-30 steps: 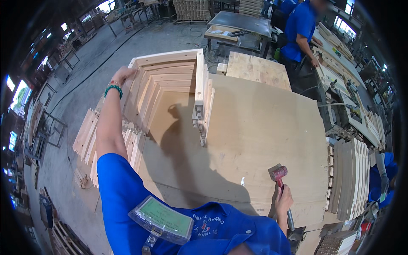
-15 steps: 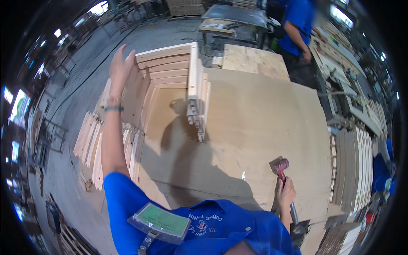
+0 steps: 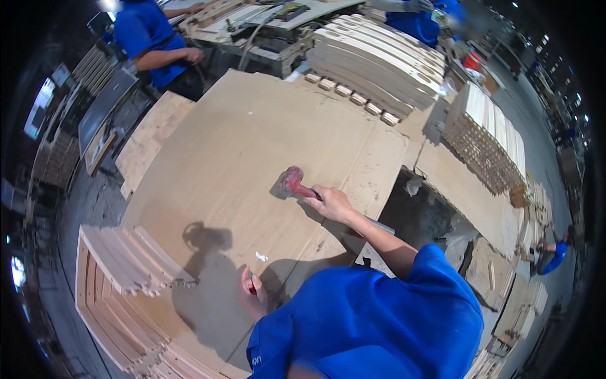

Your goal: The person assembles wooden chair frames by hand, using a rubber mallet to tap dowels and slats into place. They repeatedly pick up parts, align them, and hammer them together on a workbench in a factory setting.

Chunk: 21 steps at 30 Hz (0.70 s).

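My right hand (image 3: 331, 203) is closed round the handle of a red mallet (image 3: 292, 182), its head resting on or just above the brown board tabletop (image 3: 252, 132). Close in front of my body, my left hand (image 3: 254, 292) has loosely bent fingers, somewhat apart, with nothing visible in them; my shirt covers its arm. To the left of that hand stands a stack of nested pale wooden frames (image 3: 107, 303), its lower part cut off by the rim. A small white scrap (image 3: 261, 256) lies on the tabletop near my left fingers.
Stacked slotted wooden pieces (image 3: 379, 57) line the far edge, and another pile (image 3: 486, 136) stands at the right. A dark gap (image 3: 420, 211) opens beside the tabletop. One co-worker (image 3: 151, 44) stands far left; another (image 3: 413, 22) is at the back.
My view has swung to the right. My left hand has left the wooden frames and come back near my body. The mallet stays in my right hand, now with the arm reaching farther out.
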Each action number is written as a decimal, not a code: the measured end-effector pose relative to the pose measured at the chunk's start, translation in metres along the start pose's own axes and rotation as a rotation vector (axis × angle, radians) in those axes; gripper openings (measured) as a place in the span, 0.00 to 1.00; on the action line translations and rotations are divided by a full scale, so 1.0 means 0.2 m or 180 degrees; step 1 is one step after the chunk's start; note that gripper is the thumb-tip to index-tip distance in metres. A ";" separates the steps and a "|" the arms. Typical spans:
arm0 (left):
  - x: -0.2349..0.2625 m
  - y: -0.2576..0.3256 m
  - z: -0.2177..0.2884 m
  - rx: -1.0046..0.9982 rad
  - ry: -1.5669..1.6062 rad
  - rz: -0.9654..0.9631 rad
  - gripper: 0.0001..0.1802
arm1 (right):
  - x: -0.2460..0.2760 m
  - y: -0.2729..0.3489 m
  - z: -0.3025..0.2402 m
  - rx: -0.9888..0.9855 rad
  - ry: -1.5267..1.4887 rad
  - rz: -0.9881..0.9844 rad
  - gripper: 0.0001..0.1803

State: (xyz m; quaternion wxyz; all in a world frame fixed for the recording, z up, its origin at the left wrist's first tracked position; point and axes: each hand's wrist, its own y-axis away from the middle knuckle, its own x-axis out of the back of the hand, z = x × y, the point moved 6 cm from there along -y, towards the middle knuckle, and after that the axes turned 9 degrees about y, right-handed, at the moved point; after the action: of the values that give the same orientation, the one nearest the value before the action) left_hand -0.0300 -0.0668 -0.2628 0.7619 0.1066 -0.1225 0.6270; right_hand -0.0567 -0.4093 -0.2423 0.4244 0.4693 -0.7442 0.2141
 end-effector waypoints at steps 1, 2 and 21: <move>0.00 0.01 -0.03 0.0080 0.0048 0.0017 0.15 | 0.04 0.01 0.06 -0.0158 0.0007 0.0236 0.18; -0.01 0.02 -0.04 -0.0061 -0.0183 0.0001 0.15 | 0.09 0.01 0.09 -0.0292 0.0013 0.0455 0.17; -0.09 0.03 0.01 -0.0477 -0.1143 -0.0249 0.15 | 0.41 0.04 0.70 -0.1632 0.0694 0.2710 0.21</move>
State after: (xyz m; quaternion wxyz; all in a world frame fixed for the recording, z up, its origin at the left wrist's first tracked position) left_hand -0.0390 -0.0830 -0.2657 0.7574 0.1644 -0.2985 0.5569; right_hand -0.1406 -0.5476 -0.2499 0.4762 -0.0200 -0.8495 0.2263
